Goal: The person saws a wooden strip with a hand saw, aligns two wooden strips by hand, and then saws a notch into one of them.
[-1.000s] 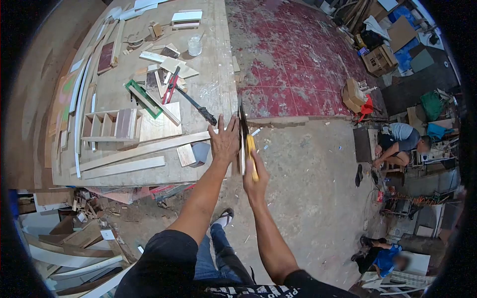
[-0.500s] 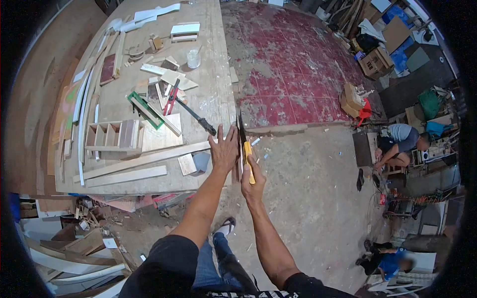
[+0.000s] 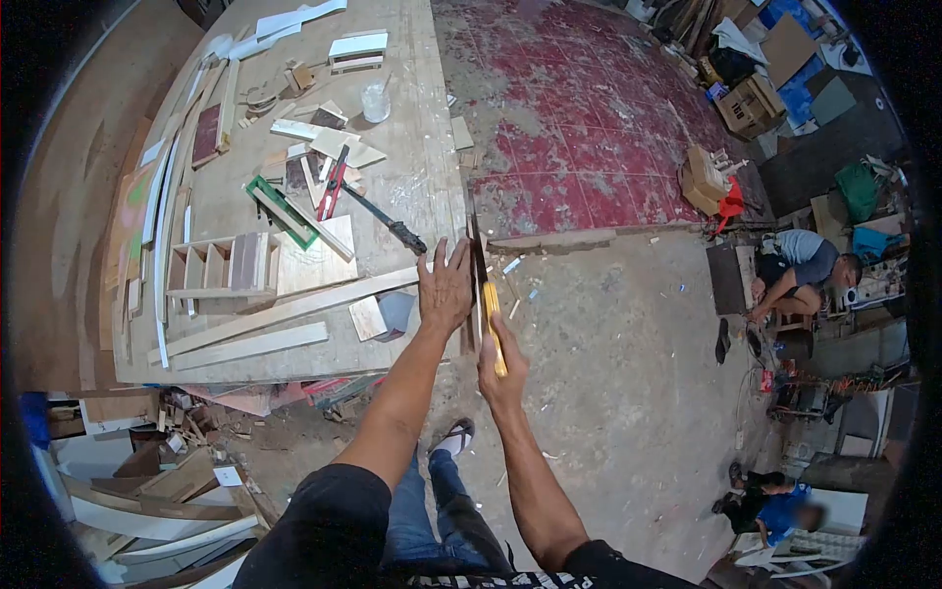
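Observation:
My left hand (image 3: 444,288) lies flat, fingers spread, on the end of a long pale wooden strip (image 3: 285,309) at the right edge of the workbench (image 3: 422,187). My right hand (image 3: 502,368) grips the yellow handle of a hand saw (image 3: 485,285). Its dark blade runs along the bench edge, just right of my left hand, against the strip's end.
On the bench lie a wooden compartment box (image 3: 221,263), a green-framed piece (image 3: 280,204), a red clamp (image 3: 332,185), a plastic cup (image 3: 376,100) and several offcuts. Scrap wood piles up under the bench (image 3: 167,471). Two people crouch on the floor at right (image 3: 800,270) and lower right (image 3: 770,501).
My right hand has drawn back toward me with the saw, after sitting a little higher half a second ago. My left hand stays pressed on the strip.

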Demonstrator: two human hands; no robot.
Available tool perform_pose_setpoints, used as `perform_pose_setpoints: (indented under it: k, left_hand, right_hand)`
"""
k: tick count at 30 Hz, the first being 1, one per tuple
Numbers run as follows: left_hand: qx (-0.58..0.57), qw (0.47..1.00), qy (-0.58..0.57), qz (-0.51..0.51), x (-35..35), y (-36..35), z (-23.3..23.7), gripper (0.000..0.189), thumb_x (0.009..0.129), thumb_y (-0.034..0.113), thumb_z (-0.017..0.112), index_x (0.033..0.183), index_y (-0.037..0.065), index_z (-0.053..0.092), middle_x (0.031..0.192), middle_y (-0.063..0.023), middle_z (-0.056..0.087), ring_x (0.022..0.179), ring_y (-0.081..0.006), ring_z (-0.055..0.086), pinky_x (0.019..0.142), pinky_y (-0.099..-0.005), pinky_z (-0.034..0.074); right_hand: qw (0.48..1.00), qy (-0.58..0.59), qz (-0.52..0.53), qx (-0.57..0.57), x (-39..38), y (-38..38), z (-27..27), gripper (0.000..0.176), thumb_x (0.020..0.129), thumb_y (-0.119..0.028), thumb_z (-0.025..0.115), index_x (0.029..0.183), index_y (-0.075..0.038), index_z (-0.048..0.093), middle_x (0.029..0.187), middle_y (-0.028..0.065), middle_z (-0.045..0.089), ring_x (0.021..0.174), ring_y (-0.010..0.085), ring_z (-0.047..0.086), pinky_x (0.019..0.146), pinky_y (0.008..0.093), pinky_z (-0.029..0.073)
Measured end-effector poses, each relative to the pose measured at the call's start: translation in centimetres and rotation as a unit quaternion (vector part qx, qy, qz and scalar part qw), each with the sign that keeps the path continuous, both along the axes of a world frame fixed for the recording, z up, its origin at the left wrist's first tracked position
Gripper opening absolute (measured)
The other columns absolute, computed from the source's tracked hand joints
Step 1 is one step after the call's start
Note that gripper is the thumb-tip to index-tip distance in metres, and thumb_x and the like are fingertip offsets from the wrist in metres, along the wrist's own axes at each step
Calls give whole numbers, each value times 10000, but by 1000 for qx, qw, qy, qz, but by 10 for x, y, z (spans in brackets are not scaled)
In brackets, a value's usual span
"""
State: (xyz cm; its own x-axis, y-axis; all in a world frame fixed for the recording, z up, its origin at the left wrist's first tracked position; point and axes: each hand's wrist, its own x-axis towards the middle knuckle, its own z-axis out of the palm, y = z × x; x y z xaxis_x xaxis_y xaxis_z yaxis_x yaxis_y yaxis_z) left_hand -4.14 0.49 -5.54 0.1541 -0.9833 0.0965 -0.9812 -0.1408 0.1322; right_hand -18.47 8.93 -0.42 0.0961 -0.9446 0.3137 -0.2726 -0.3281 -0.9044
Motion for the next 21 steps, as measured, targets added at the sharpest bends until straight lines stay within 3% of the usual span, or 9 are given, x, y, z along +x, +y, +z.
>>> perform_pose_setpoints:
  k: [3,5,9,11,14,16,18,20,21]
  left_hand:
    - [-33,999,30,-6,2,-1,-15,640,937,231,511,1548,85,389,1608,-43,388,1487,-311,321,1153,-575,225]
    - [-62,997,39,-6,-1,1,-13,655,934,271,539,1543,78,393,1598,-58,403,1476,-326,339,1145,-581,230]
    - [-16,1000,15,-4,0,3,-6,624,945,224,490,1547,94,391,1608,-40,388,1493,-294,314,1168,-571,207]
    - [-26,999,31,-5,1,-1,-8,633,940,222,492,1549,83,388,1613,-44,380,1492,-292,314,1166,-573,212]
    - [-23,999,37,-8,3,-2,-11,628,939,213,489,1545,77,396,1618,-45,372,1497,-284,308,1165,-576,215]
    - [-36,999,30,-9,2,1,-12,620,951,213,481,1552,92,390,1604,-54,401,1476,-296,351,1141,-557,234]
    - [-18,1000,18,-14,4,0,-8,620,947,206,476,1550,81,399,1619,-45,371,1497,-290,303,1158,-578,226]
    - [-14,1000,13,-12,2,3,-11,624,947,204,475,1553,83,393,1620,-43,370,1498,-291,302,1158,-581,225]
    - [-15,1000,6,-15,4,-1,-10,628,946,202,474,1557,85,387,1621,-42,369,1498,-292,301,1158,-583,224]
  right_hand:
    - [998,20,-5,65,-32,52,-8,376,978,-72,609,1332,56,609,1245,253,691,1142,297,696,950,346,531]
    - [998,41,-5,46,-38,62,-7,381,1024,-149,578,1373,-1,608,1094,132,722,756,112,644,682,279,536]
    - [997,23,3,69,3,-9,5,386,1019,-155,585,1371,2,608,1029,128,730,734,119,652,663,263,527]
    - [997,25,-2,80,5,3,17,394,975,-68,585,1350,47,606,1235,252,695,1150,318,694,983,372,525]
    - [998,52,-5,45,-30,63,-3,395,978,-73,579,1354,48,604,1225,253,698,1132,317,701,975,362,526]
    - [995,17,1,103,-34,69,7,399,972,-64,594,1354,49,602,1251,259,685,1157,317,690,987,361,519]
    - [995,44,4,89,-10,21,15,390,973,-60,586,1346,53,607,1253,263,683,1153,313,691,985,363,520]
    - [990,-2,0,138,10,-7,22,382,975,-59,586,1337,57,612,1266,266,676,1160,307,688,994,361,516]
    - [997,22,5,76,2,7,13,368,988,-70,582,1335,49,615,1249,262,685,1133,306,699,973,353,523]
